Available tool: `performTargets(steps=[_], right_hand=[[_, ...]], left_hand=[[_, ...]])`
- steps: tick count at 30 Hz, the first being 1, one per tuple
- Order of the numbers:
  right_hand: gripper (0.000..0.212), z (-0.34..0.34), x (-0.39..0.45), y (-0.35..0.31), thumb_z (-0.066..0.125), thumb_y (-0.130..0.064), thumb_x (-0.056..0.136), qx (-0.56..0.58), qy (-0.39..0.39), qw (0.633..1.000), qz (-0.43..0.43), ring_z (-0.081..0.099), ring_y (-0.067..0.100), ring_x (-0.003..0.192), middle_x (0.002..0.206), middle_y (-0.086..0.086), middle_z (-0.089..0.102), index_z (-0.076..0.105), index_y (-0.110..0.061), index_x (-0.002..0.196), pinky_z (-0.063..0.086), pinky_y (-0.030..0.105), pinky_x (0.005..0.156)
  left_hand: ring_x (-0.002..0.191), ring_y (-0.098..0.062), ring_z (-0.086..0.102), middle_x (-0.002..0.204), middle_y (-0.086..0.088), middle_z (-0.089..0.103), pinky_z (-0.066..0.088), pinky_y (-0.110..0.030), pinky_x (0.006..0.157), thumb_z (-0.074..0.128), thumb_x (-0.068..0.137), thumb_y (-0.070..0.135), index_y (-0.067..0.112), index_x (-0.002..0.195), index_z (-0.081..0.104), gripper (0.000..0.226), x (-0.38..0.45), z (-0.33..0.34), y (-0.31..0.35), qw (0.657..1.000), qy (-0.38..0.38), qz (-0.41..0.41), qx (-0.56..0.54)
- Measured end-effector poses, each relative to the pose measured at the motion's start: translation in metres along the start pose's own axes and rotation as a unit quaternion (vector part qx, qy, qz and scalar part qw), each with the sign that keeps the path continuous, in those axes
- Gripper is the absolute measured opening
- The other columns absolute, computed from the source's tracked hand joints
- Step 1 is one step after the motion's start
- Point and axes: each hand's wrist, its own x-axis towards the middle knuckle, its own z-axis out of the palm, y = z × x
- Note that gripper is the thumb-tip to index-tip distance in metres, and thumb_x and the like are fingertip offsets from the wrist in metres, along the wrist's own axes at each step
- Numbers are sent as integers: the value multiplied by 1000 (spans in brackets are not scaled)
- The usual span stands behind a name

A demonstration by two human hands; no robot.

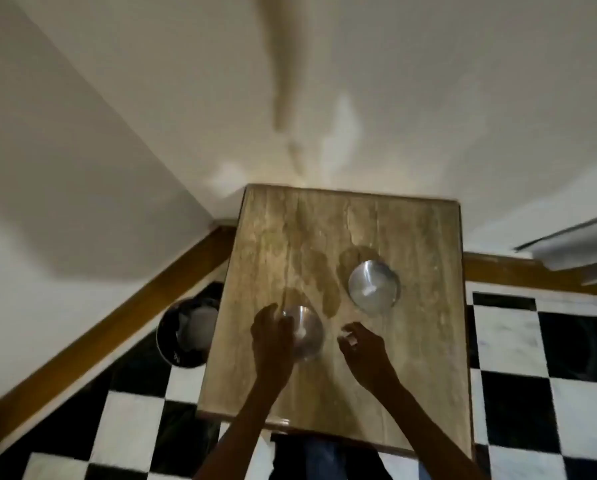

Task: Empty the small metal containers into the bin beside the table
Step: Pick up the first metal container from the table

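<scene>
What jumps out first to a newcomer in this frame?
Two small metal bowls on the wooden table: the near bowl has the left hand against its side, and the far bowl stands apart toward the right. The right hand hovers open-fingered between them. A dark round bin sits on the checkered floor at the table's left edge.

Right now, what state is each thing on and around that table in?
Near metal container: upright on the table, left hand against its left side, a little white inside.
Far metal container: upright, untouched, a white bit inside.
Bin: on the floor left of the table, open, white stuff inside.
Left hand: on the near container; grip unclear.
Right hand: above the table, fingers curled, touching no container.
Table: marked by stains.
</scene>
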Motion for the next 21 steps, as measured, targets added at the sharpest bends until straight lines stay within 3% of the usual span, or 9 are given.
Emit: performTargets(steps=[3,8,11,12,13,15,16,19,21], right_hand=[[36,27,11,0,66,-21,92,47,-22,998,39,64,16,86,99,8,71,60,-6,124,46,16,72],[27,53,25,-9,62,-12,93,34,5,999,19,62,15,89,105,10,73,65,-5,119,44,17,74],[24,60,31,-10,62,-6,90,-12,29,999,19,63,14,82,97,10,75,71,-6,112,40,-2,61],[21,59,32,-8,62,-4,88,-24,33,999,19,65,16,78,89,9,74,73,-6,106,39,-3,59],[18,62,31,-12,62,-3,86,-33,33,999,15,66,17,73,81,7,73,75,-6,99,41,-2,58],[14,63,27,-18,64,-1,84,-49,50,997,8,63,14,62,72,8,71,75,-4,91,47,6,57],[13,61,25,-20,65,1,83,-42,61,997,10,61,10,57,72,12,72,74,-1,91,49,11,56],[14,63,17,-40,63,1,83,-31,47,998,10,65,16,60,73,13,73,74,-3,92,51,19,53],[20,66,16,-60,65,-1,87,-34,26,999,-34,64,9,63,75,4,71,76,-10,100,48,7,57]], left_hand=[[123,-29,57,137,-12,57,50,-37,97,52,99,53,12,138,54,57,0,5,-20,998,41,-35,-32],[118,-25,61,129,-10,63,51,-40,103,56,104,28,7,135,58,38,5,5,-44,994,25,-45,-95],[97,-19,63,100,3,66,51,-11,83,55,105,22,17,111,65,12,11,3,-52,992,15,-48,-116],[94,-21,63,96,6,64,51,-8,79,55,105,20,18,108,64,10,12,4,-49,991,9,-49,-128],[95,-26,64,96,3,65,53,-13,82,54,105,19,15,107,65,12,15,0,-52,987,9,-60,-152],[108,-38,65,107,-11,68,56,-43,93,52,106,18,8,108,67,18,21,-7,-58,970,-2,-103,-220],[113,-39,65,114,-16,68,56,-49,91,53,105,18,4,111,67,21,23,-11,-59,956,-8,-138,-259],[103,-34,68,123,-24,69,57,-39,73,58,102,23,0,124,66,33,27,-38,-70,911,-40,-225,-344],[97,-29,70,114,-16,73,58,-38,71,55,102,38,7,128,66,42,29,-62,-77,880,-89,-259,-389]])
